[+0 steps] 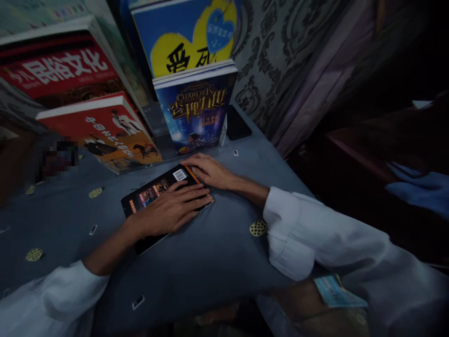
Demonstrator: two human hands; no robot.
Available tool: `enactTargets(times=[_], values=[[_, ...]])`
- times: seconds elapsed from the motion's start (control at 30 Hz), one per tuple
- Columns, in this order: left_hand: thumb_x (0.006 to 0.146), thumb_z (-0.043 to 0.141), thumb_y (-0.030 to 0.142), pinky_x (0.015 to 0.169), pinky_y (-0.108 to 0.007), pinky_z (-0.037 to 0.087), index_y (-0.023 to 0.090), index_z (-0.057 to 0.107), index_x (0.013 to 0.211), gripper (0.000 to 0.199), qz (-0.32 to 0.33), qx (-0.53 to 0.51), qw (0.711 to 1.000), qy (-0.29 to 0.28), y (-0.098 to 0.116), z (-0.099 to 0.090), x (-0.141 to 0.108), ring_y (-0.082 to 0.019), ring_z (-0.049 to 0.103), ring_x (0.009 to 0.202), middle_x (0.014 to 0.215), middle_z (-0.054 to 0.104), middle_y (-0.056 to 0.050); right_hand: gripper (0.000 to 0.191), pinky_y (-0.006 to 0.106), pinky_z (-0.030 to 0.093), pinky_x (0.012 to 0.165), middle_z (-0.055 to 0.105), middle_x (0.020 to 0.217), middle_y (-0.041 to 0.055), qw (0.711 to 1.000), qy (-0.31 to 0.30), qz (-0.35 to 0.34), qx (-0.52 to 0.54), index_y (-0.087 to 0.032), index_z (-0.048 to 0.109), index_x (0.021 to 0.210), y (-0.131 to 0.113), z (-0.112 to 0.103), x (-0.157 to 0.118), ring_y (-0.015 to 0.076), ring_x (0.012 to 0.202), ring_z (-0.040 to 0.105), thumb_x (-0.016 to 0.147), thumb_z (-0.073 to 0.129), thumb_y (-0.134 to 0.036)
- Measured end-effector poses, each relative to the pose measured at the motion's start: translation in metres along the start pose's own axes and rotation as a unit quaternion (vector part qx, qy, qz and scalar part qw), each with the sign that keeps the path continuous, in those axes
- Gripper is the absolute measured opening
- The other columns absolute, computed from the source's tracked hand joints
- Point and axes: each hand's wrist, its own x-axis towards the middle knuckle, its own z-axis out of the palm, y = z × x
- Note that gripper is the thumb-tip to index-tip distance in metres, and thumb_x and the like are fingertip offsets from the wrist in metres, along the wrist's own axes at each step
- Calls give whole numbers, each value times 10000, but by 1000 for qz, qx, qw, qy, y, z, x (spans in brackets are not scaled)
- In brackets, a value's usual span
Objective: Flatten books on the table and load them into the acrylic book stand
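Observation:
A black book (150, 241) with a barcode and small pictures on its upward face lies flat on the blue-grey table (210, 262). Across its middle rests my left hand (171, 208), palm down, fingers stretched out and pointing right. My right hand (208, 171) lies at the book's upper right corner, its fingers extended over the top edge and orange strip. Neither hand is wrapped round anything. Just beyond the book stand a blue book (199, 112) and a tilted red-orange book (108, 133).
Behind stand a red book (63, 70) and a blue-yellow book (182, 37). A black phone-like slab (238, 124) lies right of the blue book. Patterned wallpaper (259, 42) rises behind. The table's right edge slopes towards a dark area with blue cloth (417, 187).

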Motion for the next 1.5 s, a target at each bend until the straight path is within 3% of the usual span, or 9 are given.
enactTargets(times=[0.13,0.27,0.5,0.63,0.73,0.87,1.0,1.23,1.5], values=[[1088,309,391,1218,-427,272,256,445,1509,462,-10,52,999,-2,1,1,2,-198,415,1469,1530,525,-67,417,438,511,1041,716,1264,68,997,8,-9,73,-214,626,1311,-2,-1,-1,213,1197,651,954,427,-128],[1084,300,442,1144,-482,338,203,467,1490,500,-71,128,989,-9,9,-1,8,-252,440,1444,1518,532,-107,381,432,524,1030,731,1255,83,990,35,-1,136,-196,640,1291,0,-2,-1,218,1191,673,965,442,-179],[1065,380,423,898,-476,482,85,460,1471,534,-261,228,938,-24,20,-11,27,-324,546,1227,1359,603,-180,327,436,529,1016,752,1204,67,990,99,15,95,-217,693,1210,1,-1,-2,227,1128,695,978,466,-257],[1060,389,409,877,-465,497,55,517,1411,515,-313,242,919,-9,11,-12,27,-341,531,1192,1244,623,-194,328,430,529,996,750,1185,88,994,97,-13,38,-196,700,1200,-8,-3,-5,231,1109,688,978,461,-224],[1058,398,352,892,-431,500,71,553,1383,457,-292,231,928,7,-7,-12,19,-325,521,1173,1202,622,-177,323,424,538,962,759,1140,91,995,85,-50,12,-196,716,1173,-15,-3,-7,230,1078,686,970,465,-193],[1045,411,273,949,-409,486,150,575,1390,402,-220,173,959,47,-37,-9,2,-272,537,1079,1203,624,-127,306,447,552,931,766,1082,114,993,50,-106,-29,-169,732,1141,-21,0,-10,250,1050,682,962,485,-195],[1044,387,267,961,-423,484,167,552,1420,423,-169,131,972,101,-55,-1,-8,-265,537,1088,1241,621,-127,305,508,525,1001,755,1139,148,985,4,-148,-83,-147,740,1147,-25,7,-17,286,1142,661,975,506,-241],[1048,380,274,957,-422,481,167,563,1396,407,-152,93,974,136,-58,6,-10,-263,568,1135,1294,635,-126,365,523,471,1091,658,1379,151,990,-37,-90,-101,-167,676,1294,-17,3,-18,277,1305,597,1003,464,-223],[1051,409,324,915,-425,474,138,643,1247,357,-145,103,971,158,-53,5,-10,-269,613,1099,1241,686,-133,421,538,426,1116,632,1420,103,996,-43,-45,-66,-223,578,1401,-7,1,-15,267,1337,555,1011,423,-238]])
